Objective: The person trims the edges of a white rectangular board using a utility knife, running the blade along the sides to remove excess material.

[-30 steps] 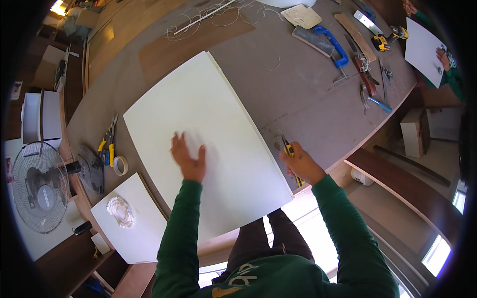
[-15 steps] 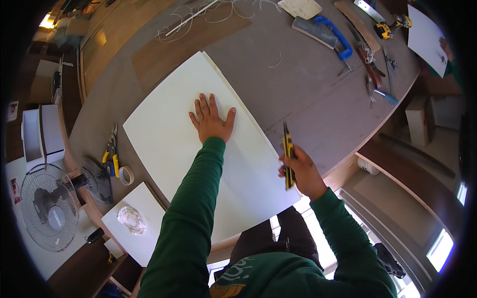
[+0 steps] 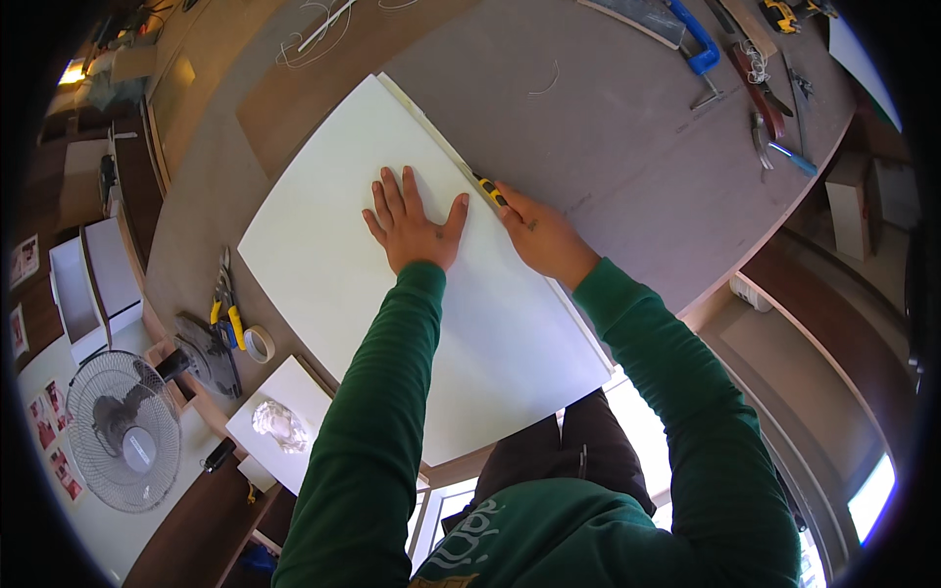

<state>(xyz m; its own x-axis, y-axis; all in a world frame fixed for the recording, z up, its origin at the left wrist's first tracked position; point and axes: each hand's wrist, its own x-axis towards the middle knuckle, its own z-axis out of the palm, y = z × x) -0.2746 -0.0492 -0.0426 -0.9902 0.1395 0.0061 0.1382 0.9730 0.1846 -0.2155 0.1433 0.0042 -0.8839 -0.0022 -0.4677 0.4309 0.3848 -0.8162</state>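
A large white board (image 3: 480,333) lies slantwise on the brown worktable, its near corner reaching over the table's front edge. My left hand (image 3: 417,225) rests flat on it, fingers spread, palm down. Against the board's right-hand edge, my right hand (image 3: 544,230) grips a yellow and black utility knife (image 3: 491,190). The knife points up and to the left along that edge; its tip meets the rim and the blade is too small to make out. A pale narrow strip (image 3: 417,113) shows along the far part of the same edge.
At the far right lie a blue clamp (image 3: 696,44), a hammer (image 3: 761,142) and a yellow drill (image 3: 781,17). Yellow-handled snips (image 3: 227,304) and a tape roll (image 3: 258,344) sit left of the board. A fan (image 3: 127,431) stands at the left, near a smaller white panel (image 3: 294,461).
My right hand has moved up and left with the utility knife, from beside the board's near right part to its edge. My left hand stays flat on the board. The view has shifted slightly.
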